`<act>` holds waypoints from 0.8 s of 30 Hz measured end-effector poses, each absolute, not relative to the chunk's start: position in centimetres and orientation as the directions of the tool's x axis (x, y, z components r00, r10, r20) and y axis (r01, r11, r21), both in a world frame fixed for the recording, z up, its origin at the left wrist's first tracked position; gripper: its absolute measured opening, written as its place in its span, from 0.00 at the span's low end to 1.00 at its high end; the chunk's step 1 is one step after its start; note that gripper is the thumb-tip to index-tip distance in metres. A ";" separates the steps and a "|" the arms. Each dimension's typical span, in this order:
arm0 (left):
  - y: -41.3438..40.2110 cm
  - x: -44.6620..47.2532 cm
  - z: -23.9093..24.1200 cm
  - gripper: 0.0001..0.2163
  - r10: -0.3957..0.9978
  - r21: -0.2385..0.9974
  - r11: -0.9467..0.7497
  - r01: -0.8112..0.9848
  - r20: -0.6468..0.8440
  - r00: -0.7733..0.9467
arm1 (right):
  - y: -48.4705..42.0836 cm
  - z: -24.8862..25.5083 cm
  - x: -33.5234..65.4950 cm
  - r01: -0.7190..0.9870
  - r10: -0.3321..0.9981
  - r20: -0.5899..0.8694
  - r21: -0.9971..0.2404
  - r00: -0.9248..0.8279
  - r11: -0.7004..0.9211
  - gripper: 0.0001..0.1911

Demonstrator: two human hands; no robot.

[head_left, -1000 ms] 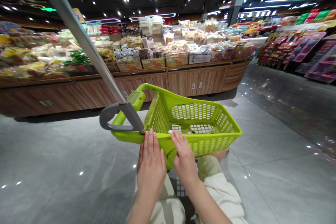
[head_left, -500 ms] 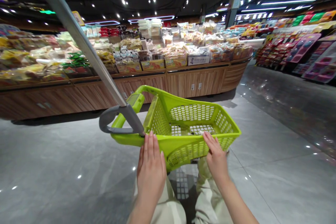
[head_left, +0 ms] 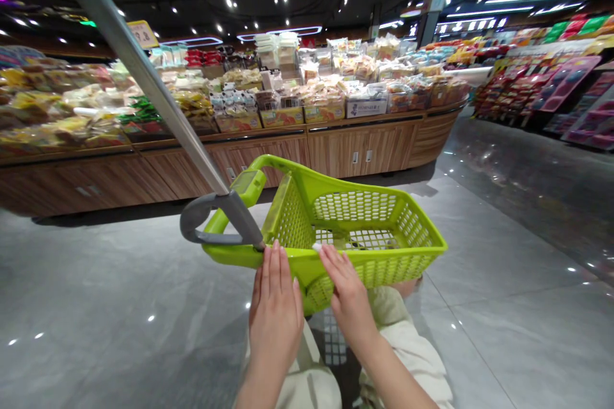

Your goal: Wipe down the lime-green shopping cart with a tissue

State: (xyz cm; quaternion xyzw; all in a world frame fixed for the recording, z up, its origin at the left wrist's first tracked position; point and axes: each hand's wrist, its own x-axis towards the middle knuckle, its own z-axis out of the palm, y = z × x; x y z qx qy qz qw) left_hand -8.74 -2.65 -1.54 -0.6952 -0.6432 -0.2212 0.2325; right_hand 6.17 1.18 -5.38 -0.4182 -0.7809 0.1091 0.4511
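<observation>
A lime-green plastic shopping cart (head_left: pixel 355 195) stands side-on before me, with a perforated basket. My left hand (head_left: pixel 277 307) lies flat against its near side, fingers stretched and fingertips at the rim, by the base of the grey loop grip (head_left: pixel 233 220). Further along the same rim, my right hand (head_left: pixel 349 294) presses a small white piece, perhaps a folded tissue (head_left: pixel 317 247), under its fingertips. Most of that piece is hidden. From the grey grip a metal pole (head_left: pixel 158 86) slants up to the left.
Beyond the cart runs a wooden display counter (head_left: pixel 384 147) heaped with packaged snacks. At the right are racks of hanging red packets (head_left: pixel 511 92). The grey tiled floor (head_left: pixel 119 287) is glossy. My legs in pale trousers (head_left: pixel 407 342) are close below the cart.
My right hand has slid left along the near rim with the white piece, coming closer to my left hand. The left hand stays in place on the cart.
</observation>
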 end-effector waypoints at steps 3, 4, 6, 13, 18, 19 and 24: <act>-2.6 -8.6 -1.5 0.33 0.796 -0.021 -0.056 0.998 0.602 0.057 | 1.8 -8.0 11.6 0.637 0.798 0.595 -0.578 -0.099 0.510 0.49; -2.6 -8.6 -1.5 0.33 0.796 -0.023 -0.057 0.998 0.602 0.059 | 2.0 -8.6 12.8 0.655 0.803 0.594 -0.587 -0.051 0.476 0.47; -2.5 -8.6 -1.5 0.33 0.797 -0.029 -0.058 0.998 0.601 0.064 | 2.3 -9.0 13.7 0.678 0.805 0.592 -0.608 0.039 0.415 0.45; -2.5 -8.5 -1.5 0.33 0.782 -0.017 -0.066 0.998 0.620 0.063 | 1.5 -4.2 3.4 0.570 0.769 0.620 -0.578 -0.158 0.583 0.44; -2.7 -8.6 -1.4 0.33 0.780 -0.029 -0.070 0.997 0.621 0.073 | 1.2 -2.6 1.0 0.504 0.709 0.639 -0.525 -0.299 0.686 0.44; -2.7 -8.6 -1.4 0.33 0.781 -0.024 -0.066 0.998 0.621 0.066 | 1.2 -3.1 2.0 0.515 0.710 0.635 -0.518 -0.304 0.683 0.46; -2.7 -8.5 -1.4 0.33 0.794 -0.004 -0.065 0.998 0.605 0.054 | 2.0 -7.2 10.4 0.657 0.777 0.608 -0.522 -0.161 0.544 0.50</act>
